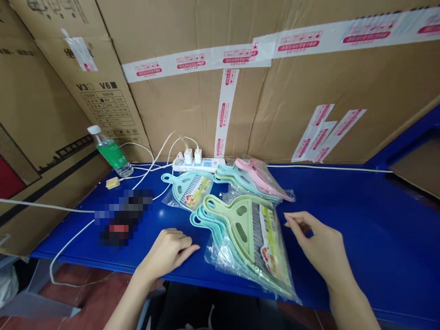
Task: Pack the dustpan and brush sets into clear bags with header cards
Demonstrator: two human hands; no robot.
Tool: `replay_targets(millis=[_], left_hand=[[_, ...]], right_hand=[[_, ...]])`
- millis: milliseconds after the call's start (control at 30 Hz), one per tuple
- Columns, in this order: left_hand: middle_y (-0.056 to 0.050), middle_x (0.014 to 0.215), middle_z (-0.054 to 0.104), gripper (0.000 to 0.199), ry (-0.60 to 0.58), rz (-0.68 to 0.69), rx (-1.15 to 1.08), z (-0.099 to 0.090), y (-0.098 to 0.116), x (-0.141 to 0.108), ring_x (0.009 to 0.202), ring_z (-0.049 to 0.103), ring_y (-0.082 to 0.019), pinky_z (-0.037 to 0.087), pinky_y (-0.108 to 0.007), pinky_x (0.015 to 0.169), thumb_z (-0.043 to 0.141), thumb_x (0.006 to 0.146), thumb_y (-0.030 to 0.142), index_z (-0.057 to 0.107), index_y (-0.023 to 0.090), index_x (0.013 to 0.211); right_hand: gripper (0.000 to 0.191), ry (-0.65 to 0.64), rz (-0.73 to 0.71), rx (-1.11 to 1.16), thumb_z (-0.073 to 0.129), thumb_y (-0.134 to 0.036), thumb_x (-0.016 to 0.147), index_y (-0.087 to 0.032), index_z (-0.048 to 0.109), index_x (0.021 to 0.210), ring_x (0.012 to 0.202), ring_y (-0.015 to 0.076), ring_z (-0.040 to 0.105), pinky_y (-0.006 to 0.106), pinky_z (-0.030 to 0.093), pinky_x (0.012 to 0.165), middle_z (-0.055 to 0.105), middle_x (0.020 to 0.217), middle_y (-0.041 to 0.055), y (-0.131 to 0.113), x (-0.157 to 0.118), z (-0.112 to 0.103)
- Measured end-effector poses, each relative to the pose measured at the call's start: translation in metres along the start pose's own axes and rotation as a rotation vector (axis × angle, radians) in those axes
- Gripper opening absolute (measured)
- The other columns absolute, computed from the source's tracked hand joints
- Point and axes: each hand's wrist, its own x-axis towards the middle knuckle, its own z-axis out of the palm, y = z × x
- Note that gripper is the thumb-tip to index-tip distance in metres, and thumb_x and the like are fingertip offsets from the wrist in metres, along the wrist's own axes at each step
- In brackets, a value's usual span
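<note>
A stack of bagged dustpan-and-brush sets (240, 229), green on top and light blue beneath, lies on the blue table (360, 220) between my hands. My left hand (169, 252) rests to the left of the stack, fingers curled in and nothing in them. To the right of the stack is my right hand (318, 240), thumb and fingertips pinched together near the bag's edge, not holding the bag. Behind, a light blue set (190, 188) lies alone, and a second pile (244, 176) has a pink set (263, 176) on top.
A white power strip (209, 164) with chargers and cables sits against the cardboard wall (185, 110). A green-labelled bottle (112, 153) leans at the back left. A yellowish plug (112, 183) and a blurred dark object (125, 217) lie on the left.
</note>
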Motion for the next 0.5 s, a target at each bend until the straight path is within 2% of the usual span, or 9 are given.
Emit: replay_targets(millis=[267,400,500], left_hand=[[0.005,0.057,0.056,0.035,0.026,-0.076,-0.043,0.0006,-0.0003,0.0031,0.049,0.054,-0.011,0.036,-0.024,0.052,0.034,0.103,0.029,0.051,0.020,0.074],[0.005,0.053,0.052,0.038,-0.009,-0.015,-0.011,-0.0002,0.0007,0.0042,0.047,0.050,-0.011,0.033,-0.024,0.051,0.034,0.103,0.027,0.046,0.021,0.067],[0.004,0.052,0.050,0.043,-0.028,0.022,0.017,-0.0009,0.0011,0.0058,0.046,0.049,-0.011,0.032,-0.025,0.052,0.032,0.103,0.028,0.044,0.020,0.062]], right_hand=[[0.025,-0.036,-0.013,-0.040,0.038,-0.029,0.094,-0.027,0.045,0.070,0.032,0.0137,0.050,0.024,0.037,0.036,0.049,0.043,-0.0072,-0.0007,0.0002,-0.0012],[0.037,-0.020,-0.057,-0.073,0.039,-0.034,0.097,-0.027,0.034,0.061,0.030,0.0115,0.039,0.025,0.031,0.034,0.037,0.041,-0.0075,-0.0024,0.0001,0.0018],[0.040,0.015,-0.108,-0.104,0.041,-0.032,0.097,-0.027,0.028,0.059,0.035,0.0113,0.036,0.025,0.032,0.038,0.034,0.045,-0.0064,-0.0044,0.0010,0.0034]])
